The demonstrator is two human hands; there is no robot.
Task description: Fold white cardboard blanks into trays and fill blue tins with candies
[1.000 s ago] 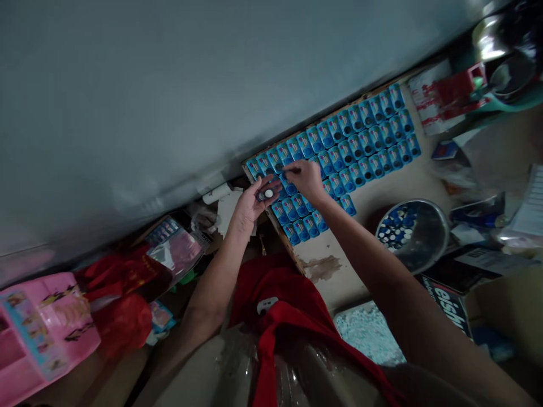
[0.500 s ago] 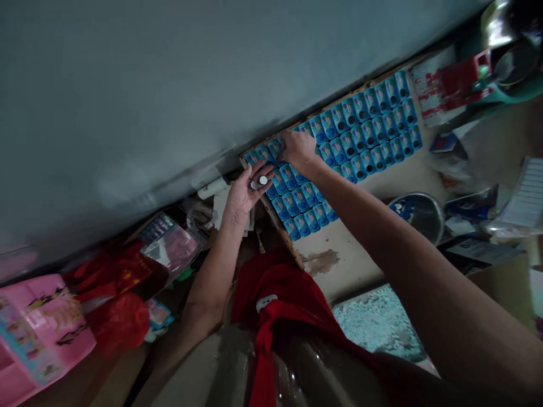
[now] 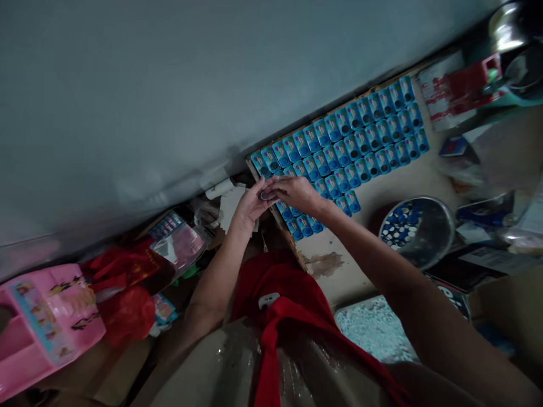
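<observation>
My left hand (image 3: 253,202) is held palm up with its fingers stretched out, near the left end of the rows of blue packs. On it lies a small round disc (image 3: 266,195) with a pale rim; any others are covered. Bent over that palm is my right hand (image 3: 297,193), its fingertips drawn together at the disc. What they pinch, if anything, is hidden. Blue packs (image 3: 321,164) with a round hollow each stand in slanting rows beyond and below the hands. Some hollows, mostly toward the right, look dark, others blue.
A metal bowl (image 3: 441,232) with many blue and white discs stands on the pale table (image 3: 360,249). Below is a container of pale blue bits (image 3: 373,330). A wall (image 3: 148,102) runs behind. Red bags (image 3: 127,316) and a pink box (image 3: 51,328) lie at left.
My right hand has left the upper row of packs and come down to my left palm, covering the discs seen there before. The bowl shows more fully as the view shifted.
</observation>
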